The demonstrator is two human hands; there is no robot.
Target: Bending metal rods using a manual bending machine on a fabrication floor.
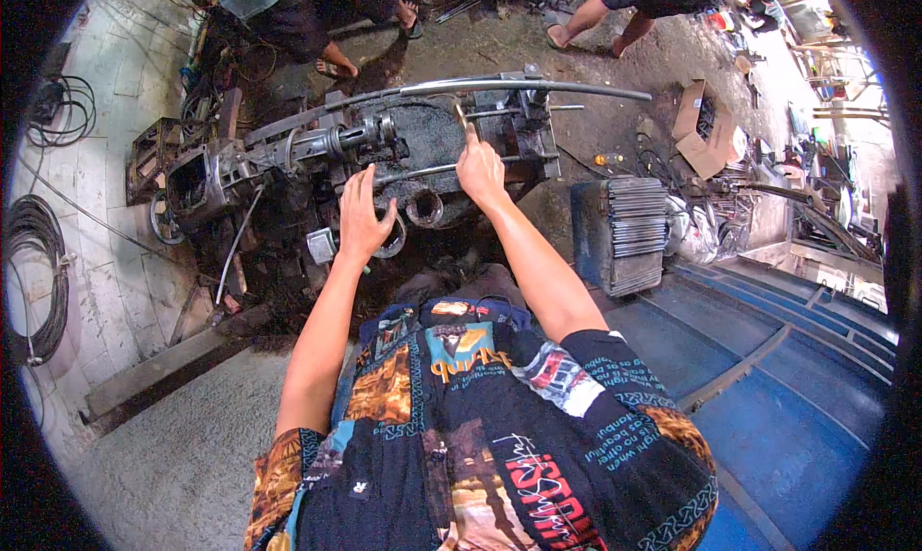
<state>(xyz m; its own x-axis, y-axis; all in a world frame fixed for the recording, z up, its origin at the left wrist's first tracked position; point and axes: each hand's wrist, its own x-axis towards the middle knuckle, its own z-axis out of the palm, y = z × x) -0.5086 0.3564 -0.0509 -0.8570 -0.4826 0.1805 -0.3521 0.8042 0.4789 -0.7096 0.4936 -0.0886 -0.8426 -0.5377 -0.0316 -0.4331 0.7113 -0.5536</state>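
A dark, greasy machine (317, 147) with a horizontal shaft and long metal rods stretches across in front of me. Its middle bed is covered with dark grey granular material (425, 133). My right hand (480, 171) grips a thin brown stick-like tool (461, 109), index finger laid along it; the tip is over the far side of the bed, too small to name. My left hand (363, 215), fingers apart and holding nothing, rests at the near side by a metal rod (408, 173). Two metal rings (424, 208) sit just right of it, one partly behind the thumb.
A long bent pipe (576, 88) juts right past the machine. Beside my right arm stands a stack of metal plates (636, 229); beyond it is an open cardboard box (706, 128). Coiled cable (38, 263) lies at left. Two people's legs (595, 18) show at the far side.
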